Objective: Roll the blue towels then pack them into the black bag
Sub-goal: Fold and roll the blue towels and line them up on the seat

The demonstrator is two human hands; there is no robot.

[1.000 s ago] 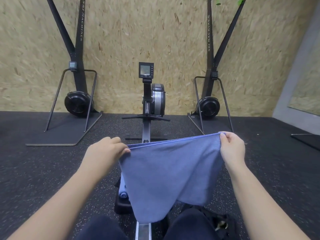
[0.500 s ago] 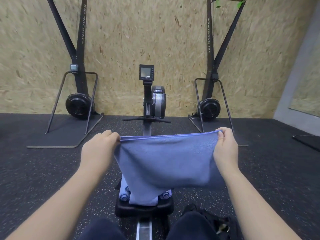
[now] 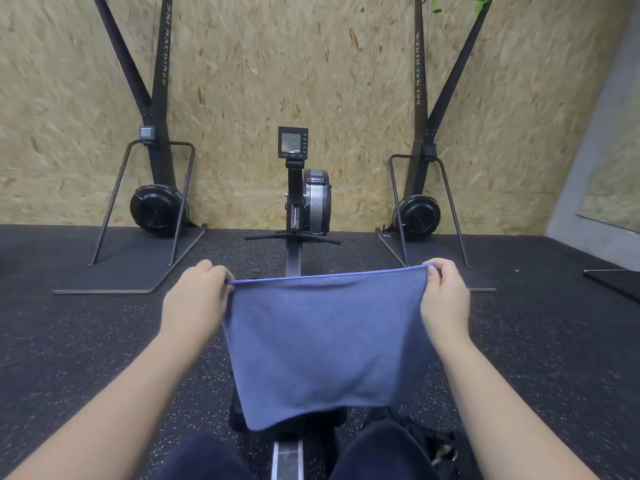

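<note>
A blue towel (image 3: 325, 344) hangs stretched flat in front of me, held up by its top edge. My left hand (image 3: 195, 299) pinches the towel's top left corner and my right hand (image 3: 445, 299) pinches its top right corner. The towel's lower edge hangs over the black rowing machine seat (image 3: 239, 415) and hides whatever lies on it. The black bag (image 3: 436, 448) sits on the floor by my right knee, partly hidden by my leg.
I sit astride the rowing machine rail (image 3: 287, 460); its flywheel and monitor (image 3: 293, 143) stand ahead at the wooden wall. Two ski machines (image 3: 157, 209) (image 3: 417, 213) stand left and right on black base plates. Speckled rubber floor surrounds me.
Both hands pulled the towel's top edge taut and level. The towel now covers the rolled towels on the seat that showed half a second ago.
</note>
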